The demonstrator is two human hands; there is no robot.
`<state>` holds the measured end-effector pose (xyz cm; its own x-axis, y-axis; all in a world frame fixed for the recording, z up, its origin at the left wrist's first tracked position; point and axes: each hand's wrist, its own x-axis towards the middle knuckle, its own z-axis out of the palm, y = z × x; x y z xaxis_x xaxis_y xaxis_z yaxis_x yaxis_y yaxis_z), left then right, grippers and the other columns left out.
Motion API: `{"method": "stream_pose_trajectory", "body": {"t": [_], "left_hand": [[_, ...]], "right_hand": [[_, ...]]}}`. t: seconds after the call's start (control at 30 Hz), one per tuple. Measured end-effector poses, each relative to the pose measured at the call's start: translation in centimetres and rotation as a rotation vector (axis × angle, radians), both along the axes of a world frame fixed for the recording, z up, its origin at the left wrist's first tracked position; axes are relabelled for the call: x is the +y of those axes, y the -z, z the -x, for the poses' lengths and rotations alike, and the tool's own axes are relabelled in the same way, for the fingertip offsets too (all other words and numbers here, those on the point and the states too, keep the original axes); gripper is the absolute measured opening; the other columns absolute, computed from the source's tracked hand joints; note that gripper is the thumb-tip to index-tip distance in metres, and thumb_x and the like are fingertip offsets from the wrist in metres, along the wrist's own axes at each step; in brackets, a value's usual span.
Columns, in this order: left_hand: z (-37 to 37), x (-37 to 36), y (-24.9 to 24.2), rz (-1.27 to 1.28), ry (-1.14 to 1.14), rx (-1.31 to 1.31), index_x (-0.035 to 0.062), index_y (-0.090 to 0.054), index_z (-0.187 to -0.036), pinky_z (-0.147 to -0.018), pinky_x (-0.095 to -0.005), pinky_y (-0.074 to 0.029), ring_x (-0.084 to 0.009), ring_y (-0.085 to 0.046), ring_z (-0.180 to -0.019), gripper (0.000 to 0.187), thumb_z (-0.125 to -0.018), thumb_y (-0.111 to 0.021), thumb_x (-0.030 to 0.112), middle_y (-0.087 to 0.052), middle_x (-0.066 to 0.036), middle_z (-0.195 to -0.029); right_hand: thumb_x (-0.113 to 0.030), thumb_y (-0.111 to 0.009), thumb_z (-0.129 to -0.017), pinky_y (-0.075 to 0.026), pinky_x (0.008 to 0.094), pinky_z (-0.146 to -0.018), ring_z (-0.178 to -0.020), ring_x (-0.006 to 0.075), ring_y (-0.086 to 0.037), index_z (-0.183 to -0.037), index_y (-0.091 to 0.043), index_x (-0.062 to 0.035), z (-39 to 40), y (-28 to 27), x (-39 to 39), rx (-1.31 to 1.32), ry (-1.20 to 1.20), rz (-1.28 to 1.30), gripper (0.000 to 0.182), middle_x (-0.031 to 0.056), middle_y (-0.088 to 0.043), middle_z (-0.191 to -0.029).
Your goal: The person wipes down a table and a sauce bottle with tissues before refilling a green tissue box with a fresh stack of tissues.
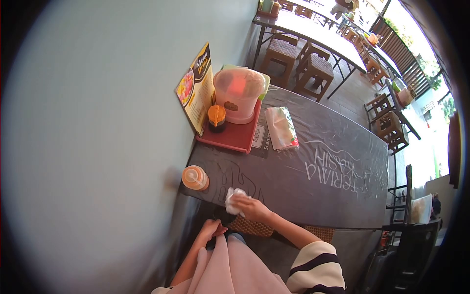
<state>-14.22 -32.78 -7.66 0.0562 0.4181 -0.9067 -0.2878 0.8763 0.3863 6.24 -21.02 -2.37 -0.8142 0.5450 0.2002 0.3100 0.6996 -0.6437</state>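
Note:
My right hand (250,208) is closed on a crumpled white tissue (235,202), pressed at the near edge of the dark covered table (313,196). Lower down, my left hand (211,229) hangs below the table edge with its fingers curled; what they hold, if anything, is hidden. A squeeze bottle of orange sauce (195,178) stands at the table's left corner, close to the wall and left of the tissue. Farther back on the table lies a plastic pack of tissues (281,128).
Against the wall, a red tray (230,139) holds a pinkish lidded tub (237,98) and an orange-capped dark sauce bottle (217,119). A drink menu (197,88) stands beside them. A woven stool (252,227) is under the near edge. Other tables and stools (313,68) stand beyond.

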Motion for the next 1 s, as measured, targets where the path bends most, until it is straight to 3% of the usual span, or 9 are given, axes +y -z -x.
{"method": "stream_pose_trajectory", "body": {"t": [0.07,0.2,0.4,0.53,0.67,0.73,0.8,0.9,1.0], "left_hand": [[-0.1,0.3,0.0,0.011,0.031,0.013,-0.0035,-0.052,-0.079,-0.059,-0.0272,-0.057,-0.0209,-0.066,-0.063,0.020,-0.087,-0.048,0.015,-0.067,-0.021,-0.081],[0.2,-0.1,0.5,-0.008,0.032,0.006,-0.0031,-0.052,-0.079,-0.059,-0.0273,-0.057,-0.0206,-0.066,-0.063,0.021,-0.087,-0.048,0.015,-0.067,-0.021,-0.082],[-0.4,-0.2,0.6,-0.023,0.041,-0.008,0.0014,-0.051,-0.078,-0.058,-0.0263,-0.056,-0.0186,-0.066,-0.063,0.017,-0.086,-0.050,0.017,-0.067,-0.020,-0.080],[-0.9,-0.2,0.7,0.006,0.031,-0.011,-0.0021,-0.051,-0.080,-0.058,-0.0288,-0.058,-0.0216,-0.067,-0.064,0.019,-0.086,-0.047,0.016,-0.067,-0.021,-0.082],[-0.7,0.3,0.9,0.009,0.016,-0.009,-0.0017,-0.050,-0.079,-0.058,-0.0297,-0.058,-0.0232,-0.068,-0.065,0.019,-0.086,-0.047,0.015,-0.066,-0.020,-0.080],[-0.2,0.6,0.9,-0.004,0.014,-0.020,-0.0016,-0.050,-0.078,-0.058,-0.0298,-0.058,-0.0232,-0.067,-0.065,0.019,-0.086,-0.047,0.016,-0.066,-0.021,-0.080],[0.4,0.1,1.1,-0.015,-0.002,-0.044,-0.0014,-0.049,-0.078,-0.058,-0.0300,-0.058,-0.0232,-0.067,-0.065,0.019,-0.086,-0.048,0.016,-0.066,-0.022,-0.080],[1.0,-0.5,1.8,-0.002,-0.004,-0.011,-0.0020,-0.050,-0.078,-0.058,-0.0290,-0.058,-0.0230,-0.067,-0.066,0.020,-0.087,-0.047,0.016,-0.066,-0.022,-0.081],[1.0,-0.3,1.3,0.003,-0.024,0.006,-0.0022,-0.050,-0.079,-0.059,-0.0280,-0.058,-0.0214,-0.067,-0.065,0.019,-0.087,-0.047,0.015,-0.066,-0.022,-0.082]], "right_hand": [[0.002,-0.058,-0.071,-0.046,0.0360,-0.096,-0.117,0.0267,-0.052,-0.112,-0.058,-0.0042,-0.1,-0.3,2.0,0.041,-0.136,-0.049,0.041,0.0125,-0.056,-0.121],[0.003,-0.055,-0.073,-0.047,0.0367,-0.093,-0.111,0.0297,-0.056,-0.109,-0.059,-0.0048,0.0,-2.1,8.7,0.123,0.350,-0.266,0.037,0.0140,-0.058,-0.118],[0.003,-0.055,-0.072,-0.047,0.0379,-0.092,-0.110,0.0293,-0.055,-0.108,-0.058,-0.0031,3.2,2.3,8.5,0.050,0.644,-0.220,0.037,0.0118,-0.058,-0.113],[0.002,-0.053,-0.072,-0.045,0.0381,-0.095,-0.114,0.0283,-0.053,-0.111,-0.057,-0.0053,5.9,2.5,3.0,0.078,0.363,-0.174,0.040,0.0120,-0.056,-0.116],[0.001,-0.056,-0.071,-0.041,0.0378,-0.102,-0.122,0.0267,-0.047,-0.115,-0.057,-0.0038,5.1,1.7,-3.0,0.049,0.097,0.012,0.045,0.0132,-0.054,-0.124],[-0.002,-0.060,-0.072,-0.041,0.0381,-0.101,-0.118,0.0287,-0.051,-0.119,-0.056,-0.0044,3.7,1.1,-3.0,0.056,-0.095,0.166,0.047,0.0125,-0.054,-0.126],[-0.004,-0.057,-0.077,-0.042,0.0382,-0.099,-0.116,0.0286,-0.053,-0.118,-0.055,-0.0035,2.1,0.9,-0.7,0.140,0.015,0.117,0.042,0.0130,-0.055,-0.124],[0.001,-0.053,-0.078,-0.046,0.0397,-0.093,-0.111,0.0329,-0.056,-0.117,-0.054,0.0021,-0.4,1.2,5.7,0.194,0.488,-0.137,0.039,0.0198,-0.058,-0.117],[0.004,-0.048,-0.080,-0.045,0.0402,-0.093,-0.112,0.0361,-0.053,-0.107,-0.057,0.0023,-2.1,1.3,10.5,0.179,0.846,-0.163,0.029,0.0205,-0.059,-0.114]]}}
